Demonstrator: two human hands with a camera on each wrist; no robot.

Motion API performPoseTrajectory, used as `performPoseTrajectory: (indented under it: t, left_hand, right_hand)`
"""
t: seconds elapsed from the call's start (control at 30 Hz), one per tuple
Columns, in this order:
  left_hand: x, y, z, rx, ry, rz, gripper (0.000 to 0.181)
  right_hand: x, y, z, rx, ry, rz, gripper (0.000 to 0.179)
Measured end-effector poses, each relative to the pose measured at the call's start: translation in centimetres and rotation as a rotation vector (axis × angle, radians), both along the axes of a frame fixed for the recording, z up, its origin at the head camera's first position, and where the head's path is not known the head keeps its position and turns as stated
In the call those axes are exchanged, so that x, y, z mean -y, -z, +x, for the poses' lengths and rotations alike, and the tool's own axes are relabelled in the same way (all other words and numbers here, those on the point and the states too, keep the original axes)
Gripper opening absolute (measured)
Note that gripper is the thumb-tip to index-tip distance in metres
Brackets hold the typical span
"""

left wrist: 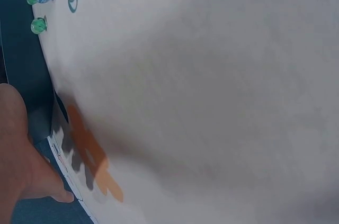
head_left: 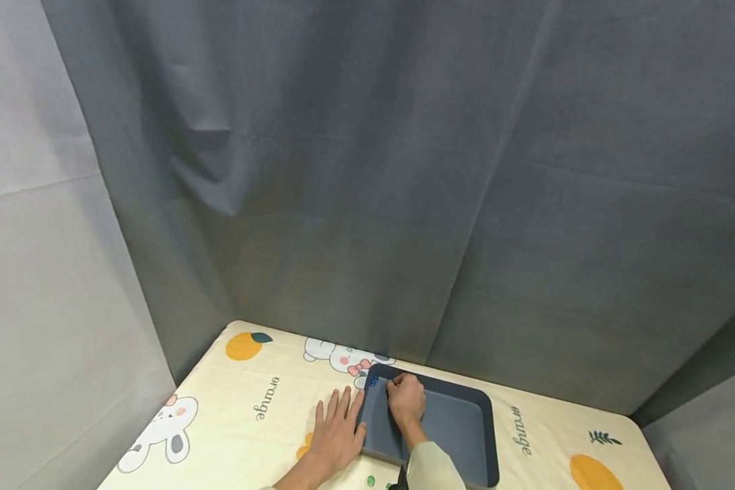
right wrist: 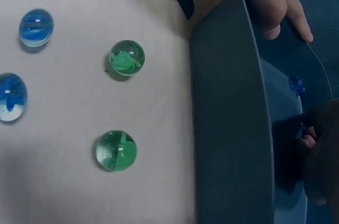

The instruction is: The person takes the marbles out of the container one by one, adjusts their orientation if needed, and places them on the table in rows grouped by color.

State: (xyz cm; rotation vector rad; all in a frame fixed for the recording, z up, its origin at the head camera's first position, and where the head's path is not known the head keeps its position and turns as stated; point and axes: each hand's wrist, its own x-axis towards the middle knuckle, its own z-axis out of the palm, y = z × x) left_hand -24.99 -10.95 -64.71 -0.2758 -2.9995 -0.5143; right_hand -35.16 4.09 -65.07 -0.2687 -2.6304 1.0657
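Note:
The dark grey tray (head_left: 459,415) lies on the patterned cloth. My left hand (head_left: 338,435) rests at its left side, fingers straight and spread, the thumb against the tray wall; in the right wrist view the fingers reach over the rim. Inside the tray, my right hand (head_left: 407,400) is curled near the far left corner. A blue marble (right wrist: 303,126) shows right at its fingertips, partly hidden by the hand. Another blue marble (right wrist: 297,85) lies in the tray just beyond.
On the cloth at the tray's near side lie green marbles (right wrist: 126,57) and blue marbles (right wrist: 36,27). The cloth-covered table (head_left: 294,367) ends at a grey curtain (head_left: 343,204) behind, with pale panels (head_left: 49,272) to the sides.

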Motion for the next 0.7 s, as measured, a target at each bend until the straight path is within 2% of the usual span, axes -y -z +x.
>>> performPoseTrajectory:
  t: [0.2,0.4,0.57,0.7]
  left_hand:
    - [0.1,0.1,0.0,0.011,-0.002,0.021,0.060]
    - [0.1,0.8,-0.2,0.014,-0.007,0.013,0.061]
    - [0.0,0.1,0.0,0.025,-0.002,0.022,0.060]
    - [-0.2,-0.4,0.2,0.023,-0.001,0.009,0.060]
  right_hand:
    - [-0.3,-0.6,0.7,-0.030,-0.019,-0.005,0.010]
    - [-1.4,-0.6,1.4,-0.062,-0.091,-0.042,0.016]
    - [-2.8,-0.5,2.2,-0.049,-0.121,-0.075,0.025]
    - [-3.8,-0.9,3.0,-0.056,-0.165,-0.102,0.019]
